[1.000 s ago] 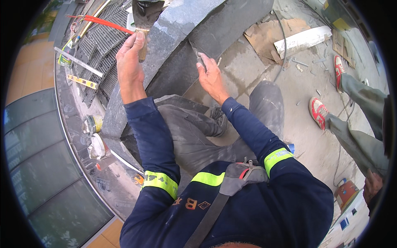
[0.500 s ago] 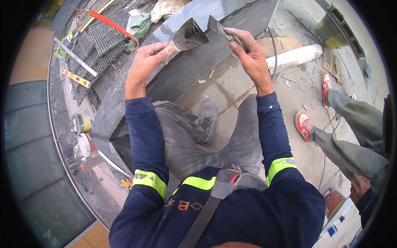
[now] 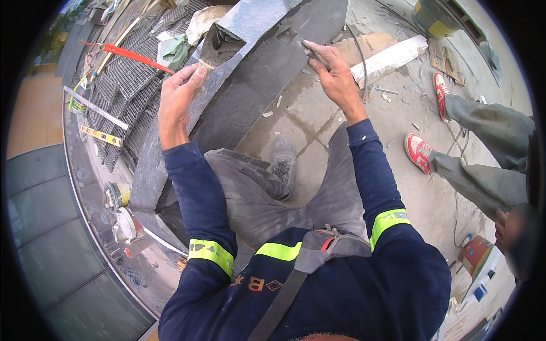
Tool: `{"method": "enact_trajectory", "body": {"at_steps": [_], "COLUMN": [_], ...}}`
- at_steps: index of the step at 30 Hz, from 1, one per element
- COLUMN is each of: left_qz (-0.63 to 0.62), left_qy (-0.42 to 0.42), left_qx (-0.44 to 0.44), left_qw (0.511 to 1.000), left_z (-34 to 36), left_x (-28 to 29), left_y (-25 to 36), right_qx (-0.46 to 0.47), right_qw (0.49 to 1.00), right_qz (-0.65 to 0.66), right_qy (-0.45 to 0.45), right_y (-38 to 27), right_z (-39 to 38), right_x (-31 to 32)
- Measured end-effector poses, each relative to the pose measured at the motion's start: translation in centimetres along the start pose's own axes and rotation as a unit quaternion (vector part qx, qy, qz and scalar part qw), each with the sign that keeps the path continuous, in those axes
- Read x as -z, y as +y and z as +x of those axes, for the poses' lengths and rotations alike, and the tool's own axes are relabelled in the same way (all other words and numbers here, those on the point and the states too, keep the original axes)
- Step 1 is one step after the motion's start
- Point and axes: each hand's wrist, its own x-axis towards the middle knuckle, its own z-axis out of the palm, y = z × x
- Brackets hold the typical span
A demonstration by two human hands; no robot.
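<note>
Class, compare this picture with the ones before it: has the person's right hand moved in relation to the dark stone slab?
Yes. The right hand has gone from the lower edge of the dark stone slab up onto its face, farther from the body.

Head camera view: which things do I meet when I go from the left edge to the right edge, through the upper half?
Yellow level → left hand → right hand → white bar → a co-worker's red shoe.

single head cam, fisheye, looking steeply down over the wearer's chest and knees; edges bow toward the rim. Left hand (image 3: 176, 99) and right hand (image 3: 335, 74) sit high in frame, arm's reach away. Beyond them the dark stone slab (image 3: 256, 85); right of the right hand, another person's legs (image 3: 483, 153)
</note>
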Motion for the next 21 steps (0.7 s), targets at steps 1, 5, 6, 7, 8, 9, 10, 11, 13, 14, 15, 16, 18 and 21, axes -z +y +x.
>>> {"method": "enact_trajectory", "body": {"at_steps": [1, 5, 6, 7, 8, 9, 10, 11, 13, 14, 15, 16, 18, 21], "left_qz": [0.018, 0.182, 0.199, 0.222, 0.245, 0.269, 0.278, 0.287, 0.321, 0.346, 0.372, 0.325, 0.232, 0.105], "left_qy": [0.015, 0.018, 0.021, 0.020, 0.020, 0.019, 0.028, 0.038, 0.058, 0.069, 0.080, 0.106, 0.158, 0.209], "left_qx": [-0.003, -0.065, -0.059, -0.076, -0.092, -0.108, -0.118, -0.127, -0.155, -0.173, -0.191, -0.174, -0.137, -0.140], "left_qw": [1.000, 0.981, 0.978, 0.972, 0.965, 0.957, 0.953, 0.949, 0.932, 0.919, 0.905, 0.923, 0.950, 0.962], "left_z": [-0.1, 0.6, 0.5, 0.3, 0.1, -0.1, -0.3, -0.4, -0.6, -0.5, -0.3, -0.1, 0.6, 1.1], "left_x": [0.1, -1.3, -1.8, -2.1, -2.3, -2.5, -2.9, -3.4, -4.0, -4.2, -4.2, -4.0, -2.7, -1.1], "left_y": [0.2, -0.4, -0.1, 0.2, 0.5, 0.7, 1.0, 1.3, 1.5, 1.5, 1.5, 1.3, 1.1, 0.9], "right_qx": [0.001, 0.047, 0.064, 0.082, 0.100, 0.102, 0.104, 0.106, 0.112, 0.114, 0.094, 0.068, 0.013, -0.056], "right_qw": [1.000, 0.997, 0.993, 0.985, 0.976, 0.971, 0.965, 0.959, 0.946, 0.939, 0.937, 0.933, 0.960, 0.995], "right_qz": [-0.014, -0.056, -0.101, -0.147, -0.192, -0.215, -0.239, -0.263, -0.304, -0.322, -0.336, -0.352, -0.279, -0.059], "right_qy": [0.002, 0.024, 0.024, 0.025, 0.025, 0.023, 0.020, 0.017, 0.031, 0.038, 0.031, 0.025, 0.029, 0.065], "right_y": [-0.3, -2.3, -2.9, -3.6, -4.0, -4.3, -4.5, -4.6, -4.6, -4.5, -4.2, -3.8, -2.0, 2.2], "right_z": [-0.8, -1.2, -1.1, -0.8, -0.6, -0.5, -0.3, -0.1, -0.1, -0.1, -0.1, -0.3, -0.7, -2.3], "right_x": [-0.7, -1.0, -0.9, -0.8, -0.7, -0.8, -0.7, -0.7, -0.9, -1.0, -1.2, -1.4, -2.4, -5.4]}}
